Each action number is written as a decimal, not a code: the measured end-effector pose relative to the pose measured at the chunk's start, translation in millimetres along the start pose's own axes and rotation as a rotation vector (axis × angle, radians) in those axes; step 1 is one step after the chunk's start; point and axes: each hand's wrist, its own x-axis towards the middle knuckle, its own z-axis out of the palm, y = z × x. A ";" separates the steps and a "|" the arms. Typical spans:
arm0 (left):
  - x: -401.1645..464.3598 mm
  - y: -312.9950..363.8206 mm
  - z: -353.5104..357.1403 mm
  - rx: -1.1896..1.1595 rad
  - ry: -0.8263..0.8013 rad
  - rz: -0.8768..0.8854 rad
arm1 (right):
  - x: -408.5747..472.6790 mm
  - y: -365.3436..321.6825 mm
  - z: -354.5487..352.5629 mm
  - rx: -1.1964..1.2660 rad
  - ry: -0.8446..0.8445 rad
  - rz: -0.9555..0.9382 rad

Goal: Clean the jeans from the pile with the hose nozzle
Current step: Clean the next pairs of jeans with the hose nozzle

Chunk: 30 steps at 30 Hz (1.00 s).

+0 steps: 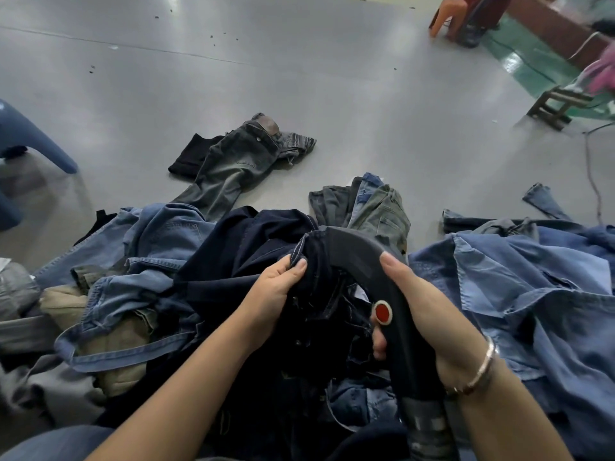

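From the head camera, looking down past two bare forearms, a sprawling pile of jeans (159,261) covered the lower part of the view on a grey floor (233,78). The left hand (276,284) pinched a bunched fold of dark navy jeans (253,247) at the top of the heap, thumb laid over a stitched edge. The right hand (419,304) wrapped around the curved black hose nozzle (359,257), thumb along its upper side, fingers curled beneath near a red button (382,312); a metal bangle (482,371) sat on that wrist. The nozzle's mouth pushed into the dark fabric just beside the left hand's fingertips, while its ribbed hose (429,427) ran down out of view. Beyond the pile, one grey-washed pair of jeans (233,161) lay apart on the floor, with a blue plastic chair (30,138) at left and a low wooden stool (559,104) at far right. The denim looked soft yet weighty — likely to sag and bunch, and liable to be drawn into the nozzle — so holding a seam or hem taut close to the nozzle seemed the surest grip.
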 end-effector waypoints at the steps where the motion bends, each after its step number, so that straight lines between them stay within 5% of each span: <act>1: 1.1 0.0 0.4 -0.003 0.015 0.005 | -4.0 3.3 -0.6 -0.003 -0.023 -0.006; 5: 3.6 1.1 0.2 -0.030 0.031 -0.001 | -10.9 14.3 12.0 -0.044 -0.086 -0.010; 10: 1.9 0.1 3.8 -0.086 0.074 -0.015 | 8.1 1.6 6.0 0.007 0.101 -0.052; 16: 9.4 7.1 4.6 0.001 0.220 0.034 | -13.8 20.3 13.6 -0.069 -0.153 -0.041; 24: 6.8 0.3 4.4 -0.024 0.177 0.017 | 7.9 6.7 19.0 -0.028 0.040 -0.084; 30: 10.7 5.6 0.3 -0.056 0.220 0.036 | -6.5 22.0 24.1 -0.085 -0.095 -0.007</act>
